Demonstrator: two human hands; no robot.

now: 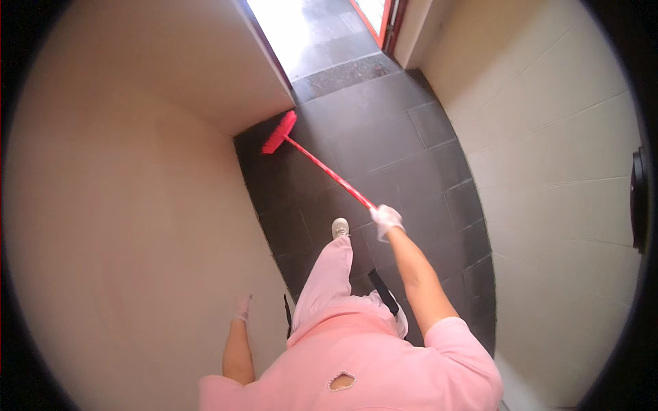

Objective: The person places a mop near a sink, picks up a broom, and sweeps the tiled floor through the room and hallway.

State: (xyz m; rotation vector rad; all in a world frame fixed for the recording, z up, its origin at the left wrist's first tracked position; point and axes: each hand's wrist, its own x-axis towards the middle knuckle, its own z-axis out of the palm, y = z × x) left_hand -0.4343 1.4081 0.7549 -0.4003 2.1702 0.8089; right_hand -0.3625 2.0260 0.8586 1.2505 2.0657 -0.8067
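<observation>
My right hand [388, 222], in a thin translucent glove, is closed around the end of the red handle of a push broom [329, 172]. The handle slants up and left to the red bristled head [280, 132], which is at the dark tiled floor [370, 154] near the wall corner, left of the doorway. My left hand [244, 308], also gloved, hangs low at my left side in front of the pale wall and holds no visible object; its finger pose is too blurred to make out.
Pale walls stand on the left [169, 205] and right [545, 195]. A stone threshold [349, 77] crosses the bright doorway ahead, with a red-framed door [378, 25] at its right. My shoe [340, 227] is on the floor. A black object [638, 200] is on the right wall.
</observation>
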